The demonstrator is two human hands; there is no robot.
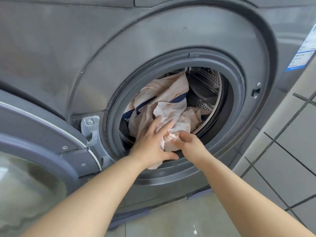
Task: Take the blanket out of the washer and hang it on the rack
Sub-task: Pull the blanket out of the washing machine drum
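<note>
One round glass washer door with a grey frame (34, 159) stands swung open at the far left, joined to the machine by one pale metal hinge (90, 129). One grey front-loading washer (119, 48) fills most of the view, its circular opening ringed by one dark grey rubber gasket (239, 93). One crumpled pale peach blanket with a dark blue stripe (164, 98) lies inside the perforated steel drum (205, 77), its lower folds spilling over the bottom lip of the gasket. Two bare hands reach into the opening. The left hand (153, 142) rests on the blanket with fingers spread and nearly straight, thumb extended toward the gasket lip. The right hand (186, 139), just beside it, has fingers curled around a bunched fold of the blanket. One door latch socket (256, 91) sits right of the opening. One white and blue label (304, 52) is fixed at the washer's right edge. Pale grey tiles with dark grout (290, 134) cover the area at the far right.
</note>
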